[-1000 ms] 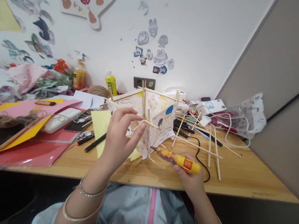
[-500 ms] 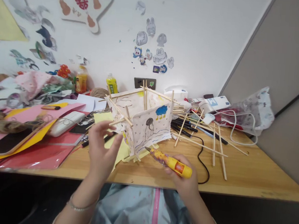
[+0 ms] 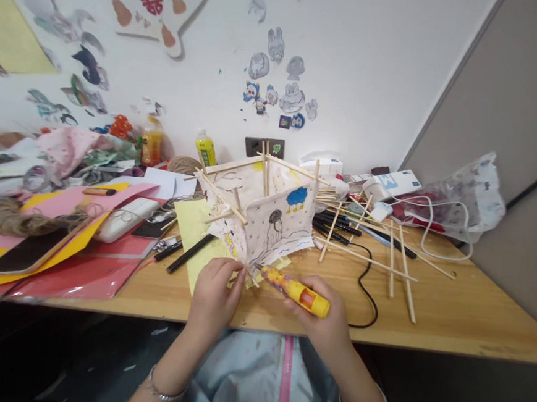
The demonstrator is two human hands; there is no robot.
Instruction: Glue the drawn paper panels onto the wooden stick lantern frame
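A paper lantern (image 3: 279,226) with a wooden-stick frame and drawings on its sides stands on the desk before me. My left hand (image 3: 217,290) is closed at the lantern's lower front corner, its thumb and fingers pinching the paper edge beside the stick. In my right hand (image 3: 322,313) is a yellow hot glue gun (image 3: 289,289), its dark tip pointing left at that same corner, close to my left fingertips. Whether the tip touches the paper I cannot tell. Yellow paper (image 3: 192,226) lies partly under the lantern.
Loose wooden sticks (image 3: 406,274) and black pens (image 3: 334,226) lie to the right, near a black cord (image 3: 366,270). Coloured paper, a phone (image 3: 36,248) and twine (image 3: 29,220) crowd the left. Bottles (image 3: 205,148) stand at the back by the wall.
My left hand has come down and right from the lantern's upper left stick to its lower front corner, its fingers closing there. The glue gun has shifted slightly left.
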